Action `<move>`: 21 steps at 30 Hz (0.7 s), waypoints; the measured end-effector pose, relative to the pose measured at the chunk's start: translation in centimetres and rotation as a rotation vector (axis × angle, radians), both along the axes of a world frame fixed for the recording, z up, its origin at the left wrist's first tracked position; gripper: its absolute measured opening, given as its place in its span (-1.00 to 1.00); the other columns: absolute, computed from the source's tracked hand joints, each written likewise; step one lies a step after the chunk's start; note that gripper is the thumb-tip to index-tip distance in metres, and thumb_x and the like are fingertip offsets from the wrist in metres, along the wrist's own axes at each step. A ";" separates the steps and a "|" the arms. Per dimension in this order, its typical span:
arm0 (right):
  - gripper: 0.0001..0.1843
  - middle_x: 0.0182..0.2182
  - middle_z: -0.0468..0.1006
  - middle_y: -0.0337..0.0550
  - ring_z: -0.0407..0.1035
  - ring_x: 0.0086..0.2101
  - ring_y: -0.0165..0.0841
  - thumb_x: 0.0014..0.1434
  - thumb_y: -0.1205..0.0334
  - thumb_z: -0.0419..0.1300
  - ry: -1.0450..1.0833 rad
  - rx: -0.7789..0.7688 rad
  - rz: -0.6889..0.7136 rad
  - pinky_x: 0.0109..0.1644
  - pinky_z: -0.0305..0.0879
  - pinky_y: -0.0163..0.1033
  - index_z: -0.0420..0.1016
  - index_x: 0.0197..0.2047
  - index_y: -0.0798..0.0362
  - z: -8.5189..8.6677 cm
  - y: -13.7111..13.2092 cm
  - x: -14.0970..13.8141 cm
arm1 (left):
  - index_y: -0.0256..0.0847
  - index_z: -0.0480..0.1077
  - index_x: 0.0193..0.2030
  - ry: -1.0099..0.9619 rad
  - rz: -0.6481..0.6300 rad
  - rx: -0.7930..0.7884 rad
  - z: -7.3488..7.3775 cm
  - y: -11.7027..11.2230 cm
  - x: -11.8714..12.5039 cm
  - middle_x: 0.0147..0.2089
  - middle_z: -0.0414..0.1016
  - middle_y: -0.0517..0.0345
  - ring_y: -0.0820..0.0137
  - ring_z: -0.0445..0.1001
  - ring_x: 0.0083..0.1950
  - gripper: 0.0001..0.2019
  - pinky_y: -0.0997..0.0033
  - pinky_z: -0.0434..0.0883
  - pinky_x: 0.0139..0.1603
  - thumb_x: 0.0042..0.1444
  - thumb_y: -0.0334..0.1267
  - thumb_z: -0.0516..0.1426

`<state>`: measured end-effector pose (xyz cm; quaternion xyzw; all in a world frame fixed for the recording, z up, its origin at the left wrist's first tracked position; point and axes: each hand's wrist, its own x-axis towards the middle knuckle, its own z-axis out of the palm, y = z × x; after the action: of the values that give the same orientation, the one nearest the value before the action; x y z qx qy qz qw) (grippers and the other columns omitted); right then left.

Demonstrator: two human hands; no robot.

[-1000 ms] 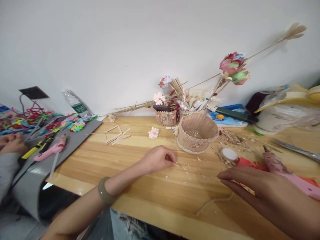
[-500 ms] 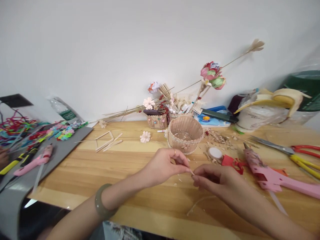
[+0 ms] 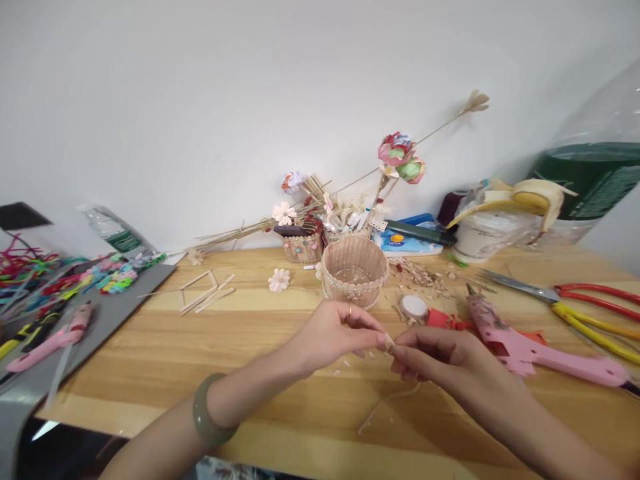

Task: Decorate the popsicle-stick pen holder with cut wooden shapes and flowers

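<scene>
My left hand (image 3: 330, 337), with a ring and a green bangle, pinches a small pale sliver (image 3: 389, 341) between thumb and fingertips. On the sliver's other side, my right hand (image 3: 445, 353) closes its thumb and fingers on it too. The fingers cover much of the sliver, so its exact kind is unclear. Just beyond both hands stands a round wooden basket (image 3: 354, 283) with a beaded rim. A pale string (image 3: 385, 403) trails on the table below my right hand. Small pale scraps are scattered under the fingertips.
At right lie a pink glue gun (image 3: 545, 353), scissors (image 3: 555, 298), a white round lid (image 3: 413, 307) and red scraps (image 3: 445, 319). A peeled banana (image 3: 530, 200) rests on a cup. Craft sticks (image 3: 203, 293), a paper flower (image 3: 279, 280) and another glue gun (image 3: 55, 343) are leftward.
The view has shifted slightly to the right, so the objects sit further left. Both hands remain together at the fingertips, and more of the pale sliver shows between them.
</scene>
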<state>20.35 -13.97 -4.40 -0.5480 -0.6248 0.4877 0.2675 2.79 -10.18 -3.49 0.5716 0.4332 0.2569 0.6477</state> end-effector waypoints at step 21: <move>-0.71 -0.57 0.48 -0.20 0.33 -0.50 -0.37 0.05 0.02 0.13 -0.007 -0.057 0.017 -0.39 0.20 -0.29 0.45 -0.51 0.05 -0.6 -1.9 3.7 | -0.28 0.51 -0.51 0.246 -0.202 0.036 0.4 0.0 2.9 -0.52 0.51 0.21 0.52 0.32 -0.49 -0.89 0.51 0.22 -0.40 -0.19 -0.28 0.22</move>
<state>24.08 -15.87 -5.03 -0.5517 -0.6162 0.5058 0.2452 5.74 -10.15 -3.14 0.6511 0.4449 0.1260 0.6019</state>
